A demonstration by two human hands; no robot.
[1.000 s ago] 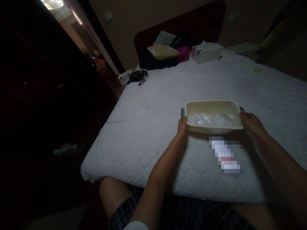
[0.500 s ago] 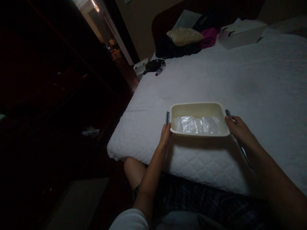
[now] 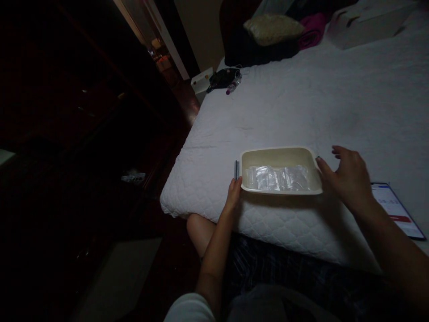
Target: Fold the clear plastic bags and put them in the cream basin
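A cream plastic container [image 3: 276,156] with a clip handle [image 3: 237,170] on its left side is over the front of the bed. Clear plastic packaging [image 3: 273,178] lies inside it. My left hand [image 3: 233,193] grips the container's near left corner. Beside the right end, my right hand [image 3: 348,176] has thumb and fingers spread, with nothing held in them. Its thumb is close to the right rim; whether it touches is hard to tell. A phone [image 3: 397,210] with a lit screen lies on the bed, partly behind my right wrist.
The white quilted bed [image 3: 268,112] spreads ahead. At its far end are a yellowish pillow [image 3: 273,29], a rolled magenta cloth [image 3: 311,30] and a white box [image 3: 368,24]. A bottle [image 3: 233,85] lies near dark cloth [image 3: 223,78]. Dark furniture stands left.
My right hand has let go of the container's right end and opened, moving slightly right. More of the phone shows. The view has shifted down; my left hand keeps its grip.
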